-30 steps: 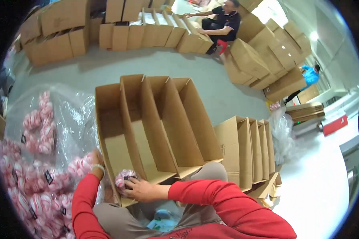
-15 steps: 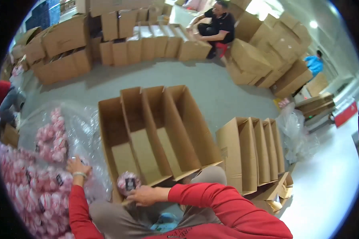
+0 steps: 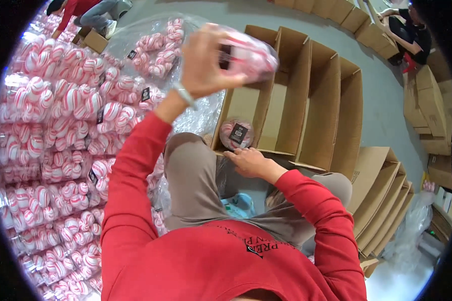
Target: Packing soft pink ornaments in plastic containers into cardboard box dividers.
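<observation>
Label (image 3: 238,133): black, on striped pack (image 3: 225,131) | sweatshirt (image 3: 181,261): dark chest lettering (image 3: 262,247)

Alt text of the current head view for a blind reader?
Left hand holds a blurred pack of red-and-white striped balls near open cardboard boxes; right hand is beside a black-labelled pack in the leftmost box. More packs lie left.

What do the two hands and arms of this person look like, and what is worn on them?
Both arms wear long, plain red sleeves that end before the wrists. The left hand has no glove; a thin, pale band circles its wrist. The right hand is also gloveless, with no band visible.
</observation>
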{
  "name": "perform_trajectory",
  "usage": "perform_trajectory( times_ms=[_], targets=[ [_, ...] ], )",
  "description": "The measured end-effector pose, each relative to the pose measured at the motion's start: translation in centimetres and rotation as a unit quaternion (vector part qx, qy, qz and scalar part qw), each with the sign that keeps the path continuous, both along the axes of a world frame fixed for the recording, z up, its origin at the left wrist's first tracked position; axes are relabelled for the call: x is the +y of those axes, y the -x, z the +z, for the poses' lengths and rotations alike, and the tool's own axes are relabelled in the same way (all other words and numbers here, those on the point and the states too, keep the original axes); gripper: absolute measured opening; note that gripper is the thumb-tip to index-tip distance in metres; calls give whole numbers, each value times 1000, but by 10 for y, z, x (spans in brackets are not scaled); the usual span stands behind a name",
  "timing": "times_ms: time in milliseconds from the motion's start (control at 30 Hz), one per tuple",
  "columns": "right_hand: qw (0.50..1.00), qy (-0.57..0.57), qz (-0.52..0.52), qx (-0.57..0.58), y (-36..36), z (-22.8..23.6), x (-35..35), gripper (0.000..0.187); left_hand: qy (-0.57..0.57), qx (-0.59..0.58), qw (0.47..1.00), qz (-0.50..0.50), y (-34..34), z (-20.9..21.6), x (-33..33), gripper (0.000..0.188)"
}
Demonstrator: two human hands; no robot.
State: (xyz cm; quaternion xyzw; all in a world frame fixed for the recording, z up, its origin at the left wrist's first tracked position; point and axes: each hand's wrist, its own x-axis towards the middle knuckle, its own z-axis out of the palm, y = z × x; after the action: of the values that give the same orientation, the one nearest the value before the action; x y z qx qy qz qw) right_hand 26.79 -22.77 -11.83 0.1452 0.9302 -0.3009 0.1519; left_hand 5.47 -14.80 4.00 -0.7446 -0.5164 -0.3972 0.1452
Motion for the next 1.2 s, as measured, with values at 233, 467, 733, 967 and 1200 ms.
perform_trajectory(
  times_ms=[233,467,733,967,1200],
  targets=[
    [1000,-1,-1,-11,1,-8,-10,60,198,206,957,-36,-38,-106,18,70],
    [998,13,9,63,-19,1,-1,56,497,276,820,-68,-52,-167,1,71],
    [991,74,-63,94,-48,-5,47,40,408,-221,868,-176,-30,-127,30,56],
    [998,45,-40,14,-49,-4,75,44,322,-367,832,264,101,-140,-176,45],
    [998,29,-39,44,-44,-32,112,38,325,-251,808,423,52,-212,-339,53]
  ],
)
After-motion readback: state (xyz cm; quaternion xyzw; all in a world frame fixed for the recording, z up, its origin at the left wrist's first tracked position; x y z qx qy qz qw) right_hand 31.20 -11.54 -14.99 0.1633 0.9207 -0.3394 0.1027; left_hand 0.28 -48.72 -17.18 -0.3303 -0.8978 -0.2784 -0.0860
